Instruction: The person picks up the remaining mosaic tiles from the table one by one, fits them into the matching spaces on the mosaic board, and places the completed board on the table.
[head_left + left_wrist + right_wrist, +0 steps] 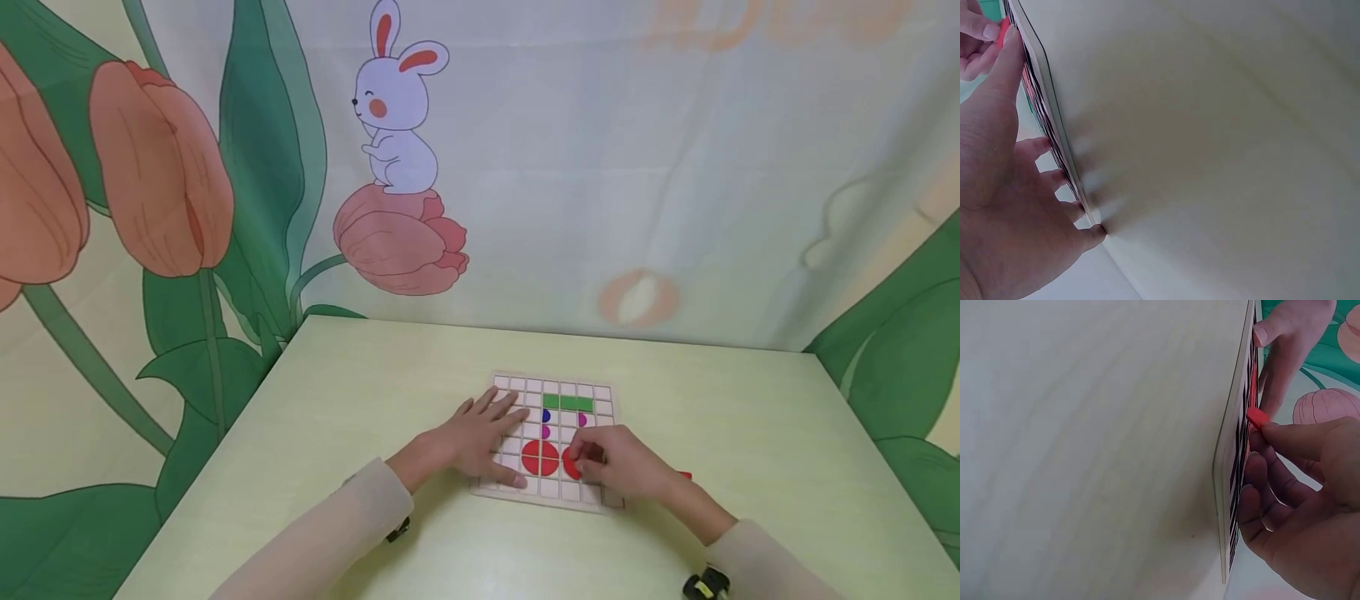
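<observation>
A pale square board [551, 492] with a grid of square cells lies on the table. My left hand [476, 440] rests on its left side with the fingers spread. At the board's lower right, my right hand [618, 458] pinches a small red piece [1257, 417] between thumb and fingertips, close over the grid. Just left of those fingers, red quarter-round pieces [532, 450] form a circle. Higher up lie a green strip [567, 403], a dark blue half-round piece [546, 415] and two magenta half-round pieces [545, 432]. The right hand covers part of the grid.
Another red piece [686, 475] shows on the table beyond the right wrist, partly hidden by it. The light wooden table [397, 367] runs back to a hanging cloth [555, 208] printed with tulips and a rabbit.
</observation>
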A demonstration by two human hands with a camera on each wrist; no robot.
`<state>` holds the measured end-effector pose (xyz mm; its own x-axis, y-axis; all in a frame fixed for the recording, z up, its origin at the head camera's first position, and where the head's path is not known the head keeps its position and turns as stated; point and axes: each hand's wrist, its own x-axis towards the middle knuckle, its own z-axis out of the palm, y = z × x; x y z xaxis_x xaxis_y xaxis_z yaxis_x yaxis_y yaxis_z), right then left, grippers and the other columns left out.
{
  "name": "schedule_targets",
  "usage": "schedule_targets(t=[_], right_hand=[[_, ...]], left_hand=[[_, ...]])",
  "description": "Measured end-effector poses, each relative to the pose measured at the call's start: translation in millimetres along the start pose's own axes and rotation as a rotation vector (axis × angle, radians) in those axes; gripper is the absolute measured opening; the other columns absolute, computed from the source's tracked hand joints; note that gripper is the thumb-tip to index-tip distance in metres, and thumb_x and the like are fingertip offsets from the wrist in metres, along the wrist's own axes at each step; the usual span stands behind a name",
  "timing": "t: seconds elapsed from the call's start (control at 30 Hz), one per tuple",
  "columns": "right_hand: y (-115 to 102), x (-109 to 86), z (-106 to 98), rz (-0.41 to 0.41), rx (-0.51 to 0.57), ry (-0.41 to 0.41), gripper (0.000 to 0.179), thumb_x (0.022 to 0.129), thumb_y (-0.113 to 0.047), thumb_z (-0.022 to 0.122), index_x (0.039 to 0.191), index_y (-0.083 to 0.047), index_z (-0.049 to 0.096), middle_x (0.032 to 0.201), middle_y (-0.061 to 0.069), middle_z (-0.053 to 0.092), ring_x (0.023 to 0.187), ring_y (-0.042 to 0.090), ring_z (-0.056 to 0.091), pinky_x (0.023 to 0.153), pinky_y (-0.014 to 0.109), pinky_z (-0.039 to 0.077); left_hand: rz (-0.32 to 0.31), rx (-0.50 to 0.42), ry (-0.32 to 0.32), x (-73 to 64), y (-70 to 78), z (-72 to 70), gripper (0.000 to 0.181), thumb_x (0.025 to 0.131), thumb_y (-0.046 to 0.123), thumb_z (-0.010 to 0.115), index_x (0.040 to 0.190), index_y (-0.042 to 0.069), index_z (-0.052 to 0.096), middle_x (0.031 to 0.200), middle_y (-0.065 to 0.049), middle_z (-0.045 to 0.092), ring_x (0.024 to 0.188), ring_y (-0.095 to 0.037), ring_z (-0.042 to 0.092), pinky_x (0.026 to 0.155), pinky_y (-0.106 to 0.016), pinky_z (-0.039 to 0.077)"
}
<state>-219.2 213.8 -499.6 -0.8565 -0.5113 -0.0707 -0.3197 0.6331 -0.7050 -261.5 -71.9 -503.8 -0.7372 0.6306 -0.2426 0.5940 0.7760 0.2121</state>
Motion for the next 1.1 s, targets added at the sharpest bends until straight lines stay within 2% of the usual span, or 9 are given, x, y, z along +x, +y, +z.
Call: schedule_targets(t=[0.2,0.57,0.87,1.1], right_hand=[[-3.7,-0.7,1.4,0.007,-0.008,0.006,0.009,0.098,-0.005,0.074,0.1,-0.013,0.071,0.09,-0.005,0.066,0.083,0.018,0.06,0.071,0.025,0.054],[-2.2,0.9,4.6,0.012,-0.1,0.046,0.01,0.095,-0.013,0.081,0.099,-0.019,0.074,0.085,-0.011,0.064,0.081,0.014,0.06,0.071,0.026,0.054],[-7.3,-4.4,-1.6,-0.009,-0.146,0.017,0.016,0.091,-0.011,0.084,0.105,-0.015,0.076,0.089,-0.009,0.064,0.083,0.015,0.059,0.071,0.025,0.055],[-7.4,-4.5,-1.7,-0.03,-0.151,0.021,0.015,0.091,-0.012,0.085,0.102,-0.015,0.076,0.089,-0.008,0.063,0.083,0.015,0.058,0.071,0.024,0.054]], left_hand=[[0.002,-0.012,-0.004,-0.2,-0.5,0.6,0.116,0.083,0.085,0.064,0.172,0.029,0.015,0.179,-0.003,0.0,0.164,-0.035,-0.005,0.129,-0.062,0.01],[0.012,-0.006,0.006,-2.8,1.5,-3.5,0.116,0.085,0.083,0.064,0.172,0.026,0.016,0.179,-0.006,0.002,0.164,-0.037,-0.003,0.128,-0.063,0.012],[0.011,0.004,0.008,0.0,2.1,-2.3,0.116,0.084,0.085,0.063,0.172,0.028,0.015,0.179,-0.004,0.001,0.164,-0.036,-0.003,0.128,-0.063,0.012],[0.01,0.005,0.006,0.4,1.7,-1.3,0.116,0.084,0.085,0.064,0.172,0.027,0.015,0.179,-0.004,0.001,0.164,-0.036,-0.003,0.128,-0.063,0.013]])
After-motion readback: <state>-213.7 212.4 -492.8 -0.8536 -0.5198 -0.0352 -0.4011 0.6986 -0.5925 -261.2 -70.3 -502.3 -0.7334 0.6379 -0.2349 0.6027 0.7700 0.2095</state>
